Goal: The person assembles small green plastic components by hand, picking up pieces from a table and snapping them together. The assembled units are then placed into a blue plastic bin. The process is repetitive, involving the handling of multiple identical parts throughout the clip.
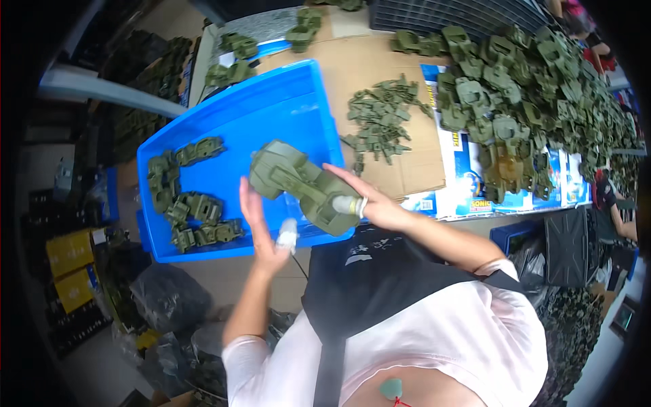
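An olive-green plastic toy vehicle body (pixel 298 184) is held tilted over the near right edge of a blue plastic bin (pixel 224 108). My right hand (pixel 383 209) grips its right end, fingers along the far side and the white-wrapped thumb on top. My left hand (pixel 264 234) is open at the left end of the body, fingers stretched; whether they touch it I cannot tell. White wrapping covers the left thumb too. Several similar green vehicle bodies (pixel 196 209) lie in the left part of the bin.
Small green plastic parts (pixel 386 112) lie in a pile on the cardboard (pixel 424 159). A large heap of green bodies (pixel 529 88) covers the right of the table. A black crate (pixel 454 15) stands at the back; dark plastic bags (pixel 169 295) sit on the floor.
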A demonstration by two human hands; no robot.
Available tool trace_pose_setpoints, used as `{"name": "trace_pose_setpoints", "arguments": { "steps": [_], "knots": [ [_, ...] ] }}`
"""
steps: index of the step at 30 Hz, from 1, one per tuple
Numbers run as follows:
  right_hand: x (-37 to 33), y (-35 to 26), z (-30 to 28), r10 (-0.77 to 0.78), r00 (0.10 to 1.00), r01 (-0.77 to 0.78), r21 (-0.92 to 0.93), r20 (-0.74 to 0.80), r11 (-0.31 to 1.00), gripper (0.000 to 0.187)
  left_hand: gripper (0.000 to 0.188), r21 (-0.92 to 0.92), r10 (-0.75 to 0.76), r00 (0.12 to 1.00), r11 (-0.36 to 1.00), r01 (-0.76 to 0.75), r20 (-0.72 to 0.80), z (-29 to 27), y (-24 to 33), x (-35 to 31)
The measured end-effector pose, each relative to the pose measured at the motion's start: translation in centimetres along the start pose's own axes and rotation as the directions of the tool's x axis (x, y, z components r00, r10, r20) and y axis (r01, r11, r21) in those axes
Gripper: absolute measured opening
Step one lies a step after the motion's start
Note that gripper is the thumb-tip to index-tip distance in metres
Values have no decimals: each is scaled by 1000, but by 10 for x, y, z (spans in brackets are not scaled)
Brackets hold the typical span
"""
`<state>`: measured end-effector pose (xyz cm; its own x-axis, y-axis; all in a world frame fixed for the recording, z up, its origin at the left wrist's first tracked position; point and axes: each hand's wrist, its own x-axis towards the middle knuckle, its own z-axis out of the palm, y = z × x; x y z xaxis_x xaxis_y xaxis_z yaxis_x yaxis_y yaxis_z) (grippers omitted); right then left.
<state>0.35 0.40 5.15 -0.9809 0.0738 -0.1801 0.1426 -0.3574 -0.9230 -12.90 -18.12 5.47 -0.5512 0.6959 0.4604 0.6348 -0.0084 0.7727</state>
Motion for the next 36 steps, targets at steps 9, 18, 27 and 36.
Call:
{"name": "trace_pose_setpoints", "arguments": {
  "steps": [9,18,27,36],
  "knots": [
    [-108,23,-86,-204,912,189,-76,-355,979,71,92,-514,-454,777,583,629,435,113,34,-2],
    [-152,102,-189,-348,667,-666,-737,-659,116,64,69,-855,-378,769,-167,491,515,96,33,1],
    [41,152,-155,-403,835,301,-924,374,-234,24,63,-728,-574,608,31,685,548,82,-11,-16],
    [-74,6,-96,-600,792,264,-823,-112,502,22,58,-466,-627,514,259,846,585,101,20,11]
  ]
}}
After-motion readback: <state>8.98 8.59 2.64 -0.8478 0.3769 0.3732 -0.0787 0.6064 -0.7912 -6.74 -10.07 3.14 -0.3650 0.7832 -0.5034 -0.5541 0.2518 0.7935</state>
